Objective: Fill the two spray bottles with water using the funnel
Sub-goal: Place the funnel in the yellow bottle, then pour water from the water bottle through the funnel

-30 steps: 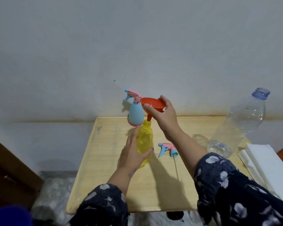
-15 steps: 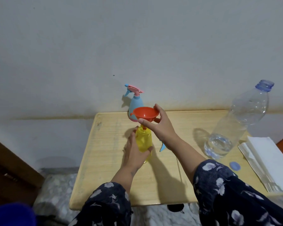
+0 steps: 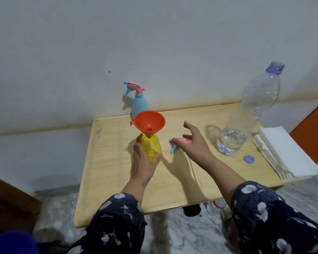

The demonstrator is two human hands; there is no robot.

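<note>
Orange plastic funnel [image 3: 148, 121] sat in the neck of the yellow translucent spray bottle [image 3: 151, 149], gripped by the left hand [image 3: 143, 162] on the wooden counter [image 3: 106, 162]. Right hand [image 3: 193, 143] hovered open, holding nothing, above the detached pink-and-blue spray head [image 3: 174, 145]. Blue spray bottle [image 3: 140, 105] stood far; clear plastic water bottle [image 3: 250, 114] right, uncapped, little water inside.

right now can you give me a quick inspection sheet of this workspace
surface: pale wooden table, against the wall
job's things: orange funnel seated in yellow spray bottle; blue spray bottle capped, at back; water bottle uncapped, little water
clutter: loose spray head, blue cap, white paper stack
grips: left hand holds yellow bottle; right hand open, holding nothing
cables: nothing seen
surroundings: plain wall, marbled floor
</note>
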